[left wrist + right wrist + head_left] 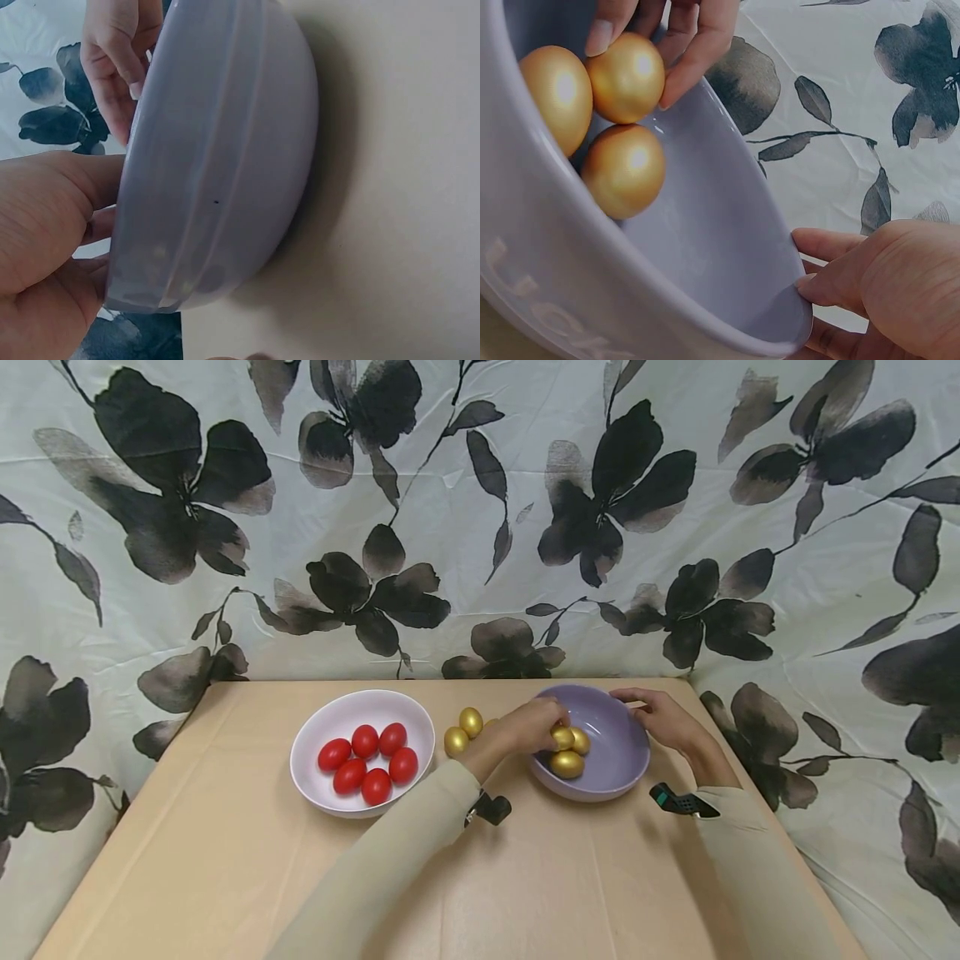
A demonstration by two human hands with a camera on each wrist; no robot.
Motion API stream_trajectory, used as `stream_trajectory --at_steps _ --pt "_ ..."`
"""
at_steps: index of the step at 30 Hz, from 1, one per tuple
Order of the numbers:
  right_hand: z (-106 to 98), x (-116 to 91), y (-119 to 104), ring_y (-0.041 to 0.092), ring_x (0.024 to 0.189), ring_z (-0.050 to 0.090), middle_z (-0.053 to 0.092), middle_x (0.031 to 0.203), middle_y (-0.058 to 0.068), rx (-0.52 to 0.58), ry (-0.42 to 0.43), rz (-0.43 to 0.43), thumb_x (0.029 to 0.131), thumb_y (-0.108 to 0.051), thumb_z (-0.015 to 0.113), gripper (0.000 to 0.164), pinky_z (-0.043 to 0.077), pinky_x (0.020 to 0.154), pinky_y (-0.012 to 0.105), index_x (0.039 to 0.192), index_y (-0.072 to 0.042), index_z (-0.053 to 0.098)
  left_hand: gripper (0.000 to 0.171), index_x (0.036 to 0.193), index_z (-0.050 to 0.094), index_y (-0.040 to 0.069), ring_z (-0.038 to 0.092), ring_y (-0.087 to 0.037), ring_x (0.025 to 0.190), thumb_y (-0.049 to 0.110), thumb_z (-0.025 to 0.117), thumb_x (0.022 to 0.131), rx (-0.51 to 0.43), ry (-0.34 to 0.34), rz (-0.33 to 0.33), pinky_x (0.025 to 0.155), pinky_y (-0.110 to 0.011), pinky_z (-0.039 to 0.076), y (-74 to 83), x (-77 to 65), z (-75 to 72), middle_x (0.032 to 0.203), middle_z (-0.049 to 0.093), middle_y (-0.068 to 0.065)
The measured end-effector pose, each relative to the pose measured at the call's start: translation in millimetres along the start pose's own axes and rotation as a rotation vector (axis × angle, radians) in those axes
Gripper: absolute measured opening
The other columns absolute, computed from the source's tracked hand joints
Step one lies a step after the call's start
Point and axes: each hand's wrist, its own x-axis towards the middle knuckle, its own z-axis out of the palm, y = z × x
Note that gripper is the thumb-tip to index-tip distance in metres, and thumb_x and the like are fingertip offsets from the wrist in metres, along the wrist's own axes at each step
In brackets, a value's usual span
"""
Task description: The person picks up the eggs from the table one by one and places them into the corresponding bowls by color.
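Note:
A purple bowl (pixel 611 760) stands at the right of the table, with golden eggs in its left half. My left hand (pixel 534 727) reaches over its left rim. In the right wrist view its thumb and fingers pinch one golden egg (pixel 627 77), which rests against two others, a left egg (pixel 557 97) and a lower egg (pixel 624 171). My right hand (pixel 666 720) holds the bowl's right rim between thumb and fingers. From the left wrist, the bowl's outer wall (pixel 225 150) hides the eggs and the left fingertips.
Left of the purple bowl is a white bowl (pixel 307 777) holding several red eggs (pixel 377 786). Between the bowls, more golden eggs (pixel 456 741) lie on the wooden table (pixel 225 877), partly behind my left forearm. A floral cloth (pixel 480 527) hangs behind the table.

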Motion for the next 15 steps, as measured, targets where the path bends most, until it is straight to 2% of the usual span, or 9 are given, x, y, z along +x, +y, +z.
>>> stream_trajectory --at_steps 8,11,15 --pt "0.3 -0.8 1.0 0.050 0.123 0.058 0.046 0.150 0.029 -0.002 0.001 -0.009 0.099 0.010 0.039 0.050 0.053 0.098 0.057 0.146 -0.001 0.051 0.028 0.113 0.073 0.005 0.056 -0.013 0.095 0.010 0.079 0.087 -0.002 -0.025 0.009 0.087 -0.023 0.048 1.5 4.2 5.8 0.106 0.070 -0.001" --pt "0.1 -0.7 0.6 0.050 0.123 0.058 0.046 0.150 0.028 -0.005 0.002 -0.001 0.099 0.009 0.039 0.050 0.053 0.099 0.058 0.147 -0.002 0.051 0.029 0.115 0.072 0.005 0.058 -0.014 0.097 0.012 0.079 0.088 0.006 -0.033 -0.003 0.087 -0.023 0.049 1.7 3.5 6.2 0.107 0.070 -0.002" --pt "-0.2 0.0 0.0 0.050 0.123 0.058 0.046 0.150 0.027 -0.003 0.000 0.005 0.099 0.009 0.040 0.050 0.053 0.099 0.058 0.147 -0.003 0.051 0.033 0.122 0.071 0.006 0.062 -0.016 0.108 0.012 0.076 0.090 -0.006 -0.022 -0.003 0.095 -0.023 0.050 -0.7 1.2 3.7 0.117 0.070 -0.004"
